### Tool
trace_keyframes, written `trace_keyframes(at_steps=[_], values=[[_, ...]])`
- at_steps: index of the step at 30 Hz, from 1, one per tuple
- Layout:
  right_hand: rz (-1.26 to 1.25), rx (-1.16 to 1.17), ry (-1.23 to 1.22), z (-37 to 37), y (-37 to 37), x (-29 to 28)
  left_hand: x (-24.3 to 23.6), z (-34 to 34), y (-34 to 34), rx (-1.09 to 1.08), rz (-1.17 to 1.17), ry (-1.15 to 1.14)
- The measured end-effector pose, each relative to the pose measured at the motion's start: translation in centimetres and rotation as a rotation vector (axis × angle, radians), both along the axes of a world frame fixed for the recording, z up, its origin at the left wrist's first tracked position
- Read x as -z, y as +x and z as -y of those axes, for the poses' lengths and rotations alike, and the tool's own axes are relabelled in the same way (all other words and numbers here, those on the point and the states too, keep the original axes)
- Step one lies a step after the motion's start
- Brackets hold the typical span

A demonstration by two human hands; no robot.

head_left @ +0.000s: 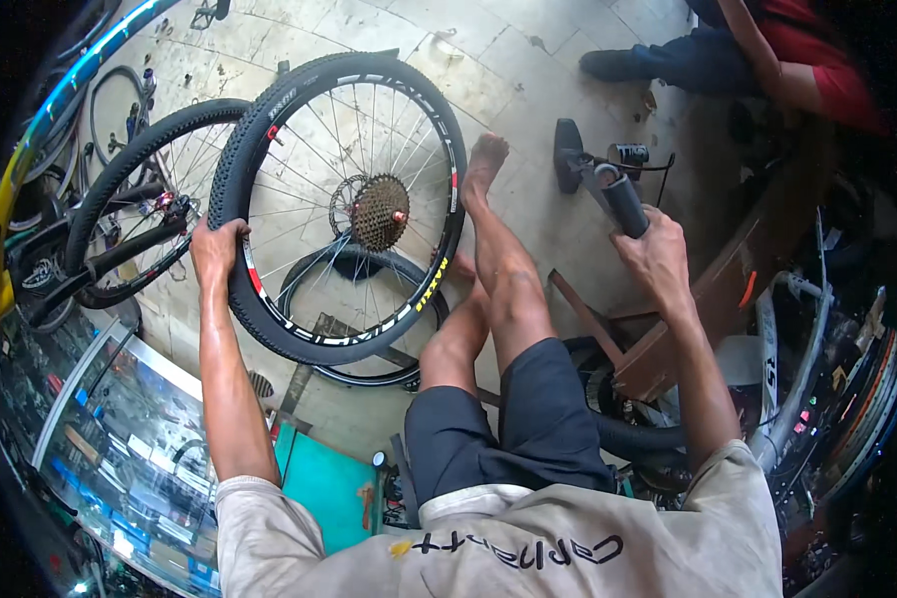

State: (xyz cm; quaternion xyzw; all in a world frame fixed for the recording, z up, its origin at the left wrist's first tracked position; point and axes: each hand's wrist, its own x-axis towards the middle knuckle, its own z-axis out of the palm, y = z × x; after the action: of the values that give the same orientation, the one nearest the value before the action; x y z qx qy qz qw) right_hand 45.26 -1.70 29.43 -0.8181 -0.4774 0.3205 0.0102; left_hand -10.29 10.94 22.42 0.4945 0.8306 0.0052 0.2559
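My left hand (215,253) is closed around the knobbly tyre of a bicycle wheel (237,189), gripping it at its left side. The wheel has a black rim with white and red markings, and a brown, many-toothed cassette (379,211) with a brake disc at its hub. On the right, my right hand (658,251) is wrapped round the dark handle of a floor pump (624,202). The pump's foot (568,154) shows beyond the handle; most of its barrel is hidden by foreshortening. My bare foot is between wheel and pump.
Another bicycle wheel (95,214) belongs to a bike at the left. Another tyre (344,377) lies below the held wheel. A glass display case (120,439) stands at lower left, a brown wooden piece (658,364) at right. A person in red (807,70) is at upper right.
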Motion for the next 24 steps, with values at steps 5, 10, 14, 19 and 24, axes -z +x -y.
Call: trace_keyframes(at_steps=[5, 10, 14, 19, 24], values=[[-0.001, -0.007, -0.067, 0.5, -0.8, 0.1, 0.8, 0.4, -1.2, 0.012, 0.019, -0.024], [-0.054, -0.147, 0.004, 1.0, -2.0, 0.7, 0.9, 0.6, -1.4, 0.04, -0.002, -0.006], [-0.055, -0.218, 0.089, 1.5, -2.5, 1.1, 1.2, 0.8, -1.7, 0.064, -0.045, 0.05], [-0.042, -0.263, 0.016, 1.3, -2.1, 0.8, 1.7, 0.7, -2.3, 0.005, 0.051, -0.008], [-0.068, -0.277, -0.037, 0.1, -2.1, 0.4, 2.3, 0.6, -2.9, -0.009, 0.043, -0.043]])
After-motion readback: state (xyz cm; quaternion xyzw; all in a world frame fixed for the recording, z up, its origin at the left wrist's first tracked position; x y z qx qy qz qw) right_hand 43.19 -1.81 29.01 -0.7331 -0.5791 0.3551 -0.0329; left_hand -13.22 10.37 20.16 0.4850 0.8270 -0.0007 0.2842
